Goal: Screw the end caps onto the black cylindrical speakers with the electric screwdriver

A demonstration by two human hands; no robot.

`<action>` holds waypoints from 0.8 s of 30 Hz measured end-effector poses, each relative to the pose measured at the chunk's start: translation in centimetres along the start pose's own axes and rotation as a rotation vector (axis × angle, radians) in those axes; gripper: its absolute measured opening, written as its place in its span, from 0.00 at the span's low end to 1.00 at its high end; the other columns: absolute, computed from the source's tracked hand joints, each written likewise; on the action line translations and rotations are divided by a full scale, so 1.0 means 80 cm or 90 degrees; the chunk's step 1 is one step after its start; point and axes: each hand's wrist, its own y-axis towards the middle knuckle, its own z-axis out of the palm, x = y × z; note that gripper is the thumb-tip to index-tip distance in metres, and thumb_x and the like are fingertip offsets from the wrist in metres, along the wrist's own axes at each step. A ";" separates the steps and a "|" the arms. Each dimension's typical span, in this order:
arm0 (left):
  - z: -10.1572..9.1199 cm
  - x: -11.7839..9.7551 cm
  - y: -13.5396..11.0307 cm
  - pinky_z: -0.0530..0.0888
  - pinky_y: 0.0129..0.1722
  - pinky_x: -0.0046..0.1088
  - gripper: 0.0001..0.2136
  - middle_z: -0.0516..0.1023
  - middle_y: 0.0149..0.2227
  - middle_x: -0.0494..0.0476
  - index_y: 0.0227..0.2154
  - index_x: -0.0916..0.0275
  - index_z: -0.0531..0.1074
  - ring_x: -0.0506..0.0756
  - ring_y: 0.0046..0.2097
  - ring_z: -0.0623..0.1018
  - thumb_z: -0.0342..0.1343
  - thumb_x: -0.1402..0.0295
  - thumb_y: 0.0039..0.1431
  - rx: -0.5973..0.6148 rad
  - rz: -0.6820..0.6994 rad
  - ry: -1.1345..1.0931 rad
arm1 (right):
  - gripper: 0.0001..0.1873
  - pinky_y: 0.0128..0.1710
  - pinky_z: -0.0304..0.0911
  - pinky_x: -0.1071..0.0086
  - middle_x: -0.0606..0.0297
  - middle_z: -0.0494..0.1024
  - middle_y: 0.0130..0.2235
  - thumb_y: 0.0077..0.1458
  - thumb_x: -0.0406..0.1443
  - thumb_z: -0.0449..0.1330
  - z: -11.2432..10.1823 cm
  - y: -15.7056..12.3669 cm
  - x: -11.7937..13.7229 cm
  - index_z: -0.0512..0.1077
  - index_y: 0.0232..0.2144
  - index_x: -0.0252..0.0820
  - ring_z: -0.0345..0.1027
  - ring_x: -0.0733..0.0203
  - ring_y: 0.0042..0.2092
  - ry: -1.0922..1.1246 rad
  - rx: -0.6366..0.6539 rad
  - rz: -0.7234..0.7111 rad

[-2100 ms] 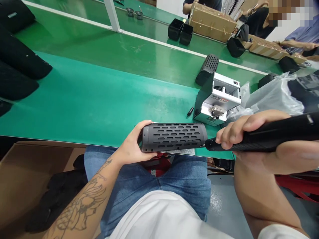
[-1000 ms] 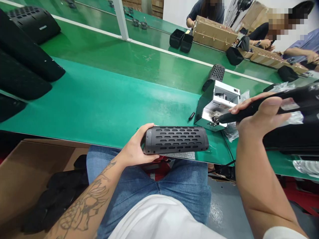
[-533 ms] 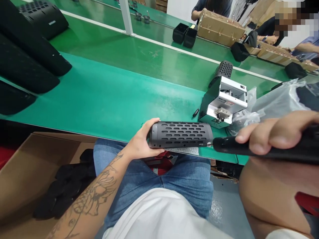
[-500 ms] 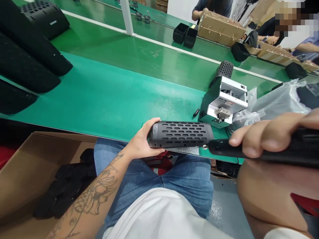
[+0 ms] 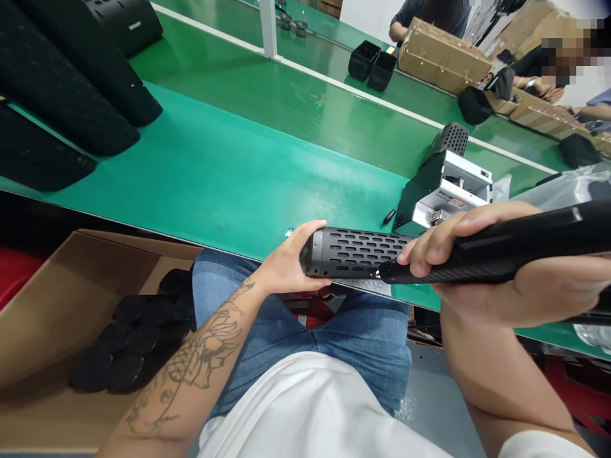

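Note:
My left hand (image 5: 296, 259) grips the left end of a dark grey slotted housing (image 5: 358, 247), lying sideways at the front edge of the green mat. Thumb and fingers wrap around its end. My right hand (image 5: 496, 267) is closed round a black electric screwdriver (image 5: 477, 248), pointing left. Its tip meets the lower side of the housing, right of the middle; whether a screw sits under it is too small to tell. The right end of the housing is hidden behind my right hand and the tool.
A silver and black screw feeder (image 5: 443, 187) stands behind my right hand, with a small black piece (image 5: 389, 217) beside it. Large black panels (image 5: 81, 83) rise at left. A cardboard box (image 5: 90, 286) with several black parts sits below. People work across the bench behind brown cartons (image 5: 443, 54).
My right hand has brought the screwdriver left along the housing, its tip going from the right end toward the middle. The view has shifted slightly; my left hand keeps its grip.

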 end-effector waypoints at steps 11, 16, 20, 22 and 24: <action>-0.003 -0.006 -0.001 0.73 0.71 0.48 0.53 0.67 0.71 0.65 0.74 0.52 0.54 0.68 0.70 0.73 0.78 0.62 0.48 0.011 -0.022 0.000 | 0.23 0.29 0.77 0.59 0.65 0.79 0.26 0.55 0.54 0.75 -0.010 0.005 -0.018 0.82 0.37 0.41 0.74 0.57 0.22 0.046 0.144 0.012; -0.004 -0.004 -0.004 0.74 0.70 0.48 0.52 0.68 0.71 0.65 0.74 0.51 0.55 0.68 0.70 0.74 0.77 0.62 0.49 0.019 -0.052 0.016 | 0.24 0.31 0.74 0.62 0.66 0.79 0.28 0.55 0.56 0.75 -0.016 -0.002 -0.027 0.81 0.39 0.44 0.73 0.61 0.24 0.084 0.150 0.033; -0.003 0.002 -0.005 0.76 0.68 0.48 0.49 0.70 0.70 0.63 0.73 0.50 0.55 0.67 0.68 0.76 0.75 0.58 0.52 0.015 -0.046 0.022 | 0.24 0.30 0.71 0.65 0.67 0.78 0.27 0.51 0.54 0.78 -0.008 -0.007 -0.042 0.81 0.39 0.44 0.71 0.62 0.24 0.125 0.142 0.053; -0.003 0.003 -0.005 0.76 0.68 0.49 0.48 0.71 0.69 0.64 0.73 0.51 0.55 0.68 0.67 0.77 0.75 0.57 0.53 0.005 -0.030 0.028 | 0.25 0.29 0.69 0.65 0.67 0.78 0.27 0.50 0.54 0.79 -0.005 -0.008 -0.041 0.81 0.39 0.44 0.69 0.62 0.24 0.130 0.142 0.055; -0.003 0.003 -0.004 0.76 0.68 0.49 0.47 0.70 0.69 0.65 0.73 0.51 0.55 0.68 0.67 0.76 0.74 0.58 0.54 -0.001 -0.022 0.029 | 0.26 0.29 0.70 0.65 0.66 0.79 0.27 0.51 0.56 0.78 -0.006 -0.009 -0.028 0.82 0.41 0.44 0.71 0.61 0.24 0.121 0.141 0.039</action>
